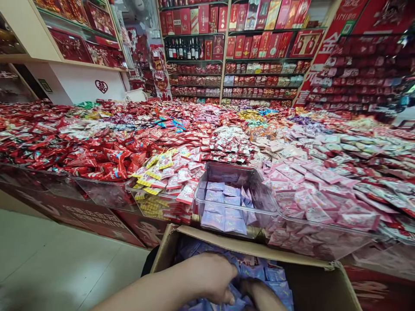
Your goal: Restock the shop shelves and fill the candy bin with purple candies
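Note:
A brown cardboard box (240, 245) stands in front of me, with many small purple packets (275, 274) inside. My left hand (212, 276) reaches in from the left, its fingers curled down and closed on some of these packets. Close beside it, my right hand (256, 289) is sunk among the packets at the lower edge; its fingers are hidden. Just beyond the box, a clear plastic bin (269, 206) holds purple packets (223, 201) stacked in neat rows, with bare space at its right and back.
Bins of yellow-and-white packets (165, 168) and pink packets (311, 198) flank the clear bin. Red packets (97, 160) are heaped further left. Behind the display, shelves hold red boxes (181, 21) and bottles (183, 49). Tiled floor (58, 259) shows at lower left.

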`<control>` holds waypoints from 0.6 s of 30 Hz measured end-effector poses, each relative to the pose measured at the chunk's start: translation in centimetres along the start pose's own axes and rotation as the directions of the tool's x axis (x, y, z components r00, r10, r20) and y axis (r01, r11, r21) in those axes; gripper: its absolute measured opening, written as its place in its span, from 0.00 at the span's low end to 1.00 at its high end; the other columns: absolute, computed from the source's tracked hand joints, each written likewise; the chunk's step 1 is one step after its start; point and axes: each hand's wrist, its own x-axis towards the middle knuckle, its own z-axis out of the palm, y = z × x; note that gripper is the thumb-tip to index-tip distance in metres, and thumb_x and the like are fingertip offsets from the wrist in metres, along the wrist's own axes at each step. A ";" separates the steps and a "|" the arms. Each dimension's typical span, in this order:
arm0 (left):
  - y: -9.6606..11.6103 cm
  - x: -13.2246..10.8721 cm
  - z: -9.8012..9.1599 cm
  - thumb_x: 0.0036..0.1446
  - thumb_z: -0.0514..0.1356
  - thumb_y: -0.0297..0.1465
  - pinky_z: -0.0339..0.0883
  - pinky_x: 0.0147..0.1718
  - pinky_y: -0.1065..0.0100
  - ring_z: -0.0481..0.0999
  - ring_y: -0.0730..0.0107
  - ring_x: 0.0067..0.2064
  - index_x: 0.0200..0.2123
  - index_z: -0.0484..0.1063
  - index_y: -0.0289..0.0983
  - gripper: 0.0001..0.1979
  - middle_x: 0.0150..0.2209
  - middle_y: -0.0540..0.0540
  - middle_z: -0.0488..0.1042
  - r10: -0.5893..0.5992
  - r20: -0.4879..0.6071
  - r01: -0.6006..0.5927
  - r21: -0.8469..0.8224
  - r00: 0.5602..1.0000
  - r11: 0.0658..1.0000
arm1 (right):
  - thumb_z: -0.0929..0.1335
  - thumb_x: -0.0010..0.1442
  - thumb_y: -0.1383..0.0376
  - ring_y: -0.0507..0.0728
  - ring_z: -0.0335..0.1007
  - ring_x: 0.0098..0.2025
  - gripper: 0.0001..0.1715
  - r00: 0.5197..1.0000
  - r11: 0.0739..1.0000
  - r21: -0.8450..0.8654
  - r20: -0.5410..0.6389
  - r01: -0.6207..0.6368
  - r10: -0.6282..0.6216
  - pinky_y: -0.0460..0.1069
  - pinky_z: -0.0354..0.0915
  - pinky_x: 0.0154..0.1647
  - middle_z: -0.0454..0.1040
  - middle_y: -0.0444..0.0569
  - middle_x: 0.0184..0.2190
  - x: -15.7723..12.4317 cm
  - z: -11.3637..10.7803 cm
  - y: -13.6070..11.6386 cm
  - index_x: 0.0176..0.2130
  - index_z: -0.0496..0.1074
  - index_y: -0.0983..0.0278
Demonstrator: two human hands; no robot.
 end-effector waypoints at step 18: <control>1.8 -0.3 -2.1 0.47 0.61 0.35 0.58 0.26 0.75 0.66 0.76 0.27 0.32 0.70 0.32 0.12 0.26 0.51 0.69 -0.096 -0.376 -0.268 -0.795 0.921 0.543 | 0.74 0.40 0.56 0.48 0.58 0.24 0.20 0.971 0.538 0.830 -0.224 0.144 0.085 0.43 0.57 0.24 0.64 0.40 0.21 -5.9 -8.1 -4.4 0.26 0.65 0.65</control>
